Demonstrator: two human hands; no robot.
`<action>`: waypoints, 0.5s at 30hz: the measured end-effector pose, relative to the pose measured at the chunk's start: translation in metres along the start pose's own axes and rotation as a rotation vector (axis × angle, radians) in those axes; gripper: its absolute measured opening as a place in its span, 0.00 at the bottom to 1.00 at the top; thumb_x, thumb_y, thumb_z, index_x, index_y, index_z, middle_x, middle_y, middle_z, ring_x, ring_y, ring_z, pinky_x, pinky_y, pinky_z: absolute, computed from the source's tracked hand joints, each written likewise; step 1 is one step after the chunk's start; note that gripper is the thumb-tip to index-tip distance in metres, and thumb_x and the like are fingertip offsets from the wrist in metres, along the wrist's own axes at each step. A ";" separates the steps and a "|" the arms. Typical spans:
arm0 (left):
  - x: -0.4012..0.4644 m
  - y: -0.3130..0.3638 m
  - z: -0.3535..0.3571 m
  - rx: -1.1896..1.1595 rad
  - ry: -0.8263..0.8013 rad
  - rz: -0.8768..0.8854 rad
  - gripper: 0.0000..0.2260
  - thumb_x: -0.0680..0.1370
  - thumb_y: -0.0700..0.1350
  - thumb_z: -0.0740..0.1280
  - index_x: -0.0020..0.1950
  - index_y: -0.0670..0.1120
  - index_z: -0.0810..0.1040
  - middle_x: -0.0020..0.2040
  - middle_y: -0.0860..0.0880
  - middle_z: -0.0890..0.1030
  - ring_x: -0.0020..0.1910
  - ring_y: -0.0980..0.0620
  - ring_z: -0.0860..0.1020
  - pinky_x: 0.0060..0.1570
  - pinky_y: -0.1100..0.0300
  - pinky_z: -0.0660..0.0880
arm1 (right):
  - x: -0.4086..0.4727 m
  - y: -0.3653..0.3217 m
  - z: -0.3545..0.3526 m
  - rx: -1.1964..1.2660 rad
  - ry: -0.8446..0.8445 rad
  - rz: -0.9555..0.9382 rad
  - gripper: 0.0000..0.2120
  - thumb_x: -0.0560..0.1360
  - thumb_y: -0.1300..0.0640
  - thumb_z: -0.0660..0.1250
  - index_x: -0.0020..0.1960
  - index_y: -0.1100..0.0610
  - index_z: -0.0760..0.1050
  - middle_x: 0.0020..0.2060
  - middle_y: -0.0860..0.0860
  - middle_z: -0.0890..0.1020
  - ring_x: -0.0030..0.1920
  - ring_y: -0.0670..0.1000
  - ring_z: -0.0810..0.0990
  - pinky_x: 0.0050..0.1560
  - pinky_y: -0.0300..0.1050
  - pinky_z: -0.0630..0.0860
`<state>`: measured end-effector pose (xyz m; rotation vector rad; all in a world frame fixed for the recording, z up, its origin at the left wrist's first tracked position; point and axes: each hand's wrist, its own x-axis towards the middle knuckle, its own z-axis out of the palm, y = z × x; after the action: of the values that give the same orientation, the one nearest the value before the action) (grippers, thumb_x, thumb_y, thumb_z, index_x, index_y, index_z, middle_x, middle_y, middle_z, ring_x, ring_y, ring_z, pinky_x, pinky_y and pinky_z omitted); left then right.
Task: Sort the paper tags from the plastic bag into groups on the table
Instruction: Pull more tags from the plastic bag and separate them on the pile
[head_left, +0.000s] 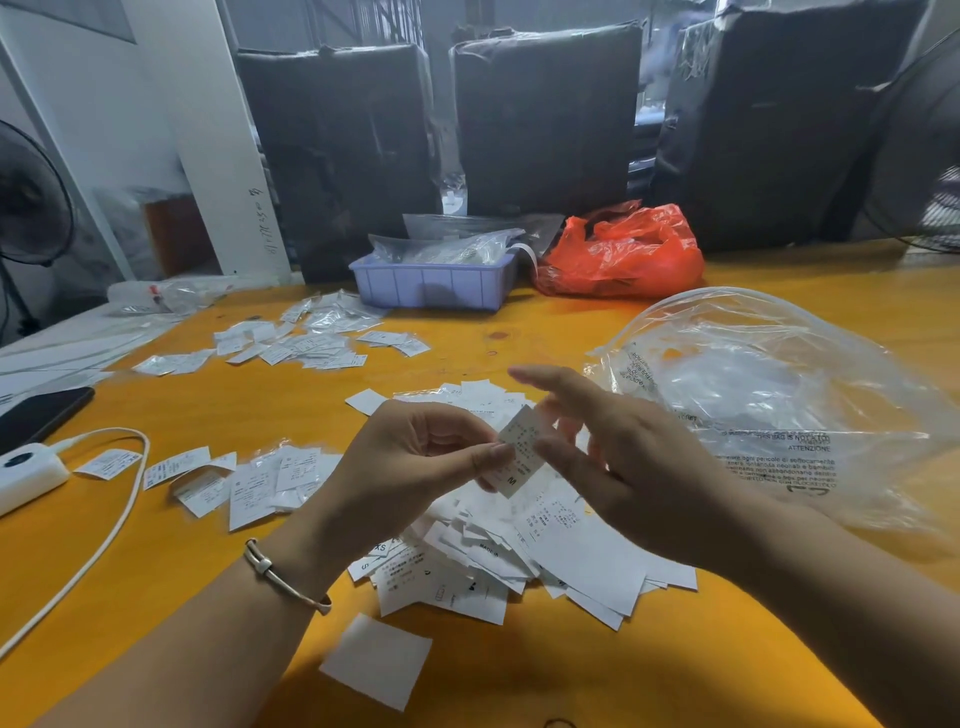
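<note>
Above a big heap of white paper tags (524, 556), my left hand (410, 467) pinches one small printed tag (519, 452) marked "M" between thumb and fingers. My right hand (618, 462) is just right of it, fingers spread, its fingertips touching or nearly touching the tag's edge. The clear plastic bag (769, 410) lies open and crumpled on the right of the orange table (208, 571). One group of tags (249, 480) lies to the left of the heap, another group (301, 348) farther back. A single blank tag (376, 660) lies near the front edge.
A black phone (41, 415) and a white power bank (26, 475) with its cable lie at the left. At the back stand a lilac tray (431, 286) full of clear bags, a red plastic bag (623, 254) and dark wrapped boxes (545, 119). Fans stand at both sides.
</note>
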<state>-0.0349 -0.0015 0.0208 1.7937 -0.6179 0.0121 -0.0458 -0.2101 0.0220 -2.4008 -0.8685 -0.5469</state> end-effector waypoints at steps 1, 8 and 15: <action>0.000 0.000 0.000 0.006 0.025 0.004 0.07 0.70 0.46 0.72 0.43 0.43 0.85 0.38 0.47 0.86 0.36 0.55 0.83 0.36 0.70 0.75 | 0.001 0.001 -0.001 0.015 0.011 0.024 0.25 0.79 0.46 0.58 0.75 0.48 0.61 0.50 0.38 0.75 0.38 0.37 0.73 0.38 0.35 0.66; 0.002 -0.003 -0.003 0.000 0.128 -0.004 0.09 0.69 0.49 0.72 0.43 0.45 0.86 0.40 0.47 0.86 0.38 0.54 0.83 0.36 0.66 0.75 | 0.002 0.002 0.000 -0.110 -0.167 0.050 0.38 0.73 0.29 0.46 0.78 0.46 0.52 0.74 0.43 0.60 0.70 0.43 0.61 0.65 0.42 0.66; 0.002 -0.004 -0.002 -0.021 0.124 -0.011 0.05 0.69 0.48 0.73 0.42 0.49 0.87 0.42 0.47 0.87 0.41 0.49 0.85 0.41 0.62 0.80 | 0.002 0.003 0.003 -0.033 -0.137 0.068 0.38 0.71 0.29 0.49 0.77 0.45 0.54 0.71 0.41 0.63 0.64 0.39 0.66 0.60 0.37 0.67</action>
<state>-0.0308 0.0001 0.0187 1.7611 -0.5177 0.1088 -0.0422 -0.2095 0.0197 -2.5117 -0.8372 -0.3772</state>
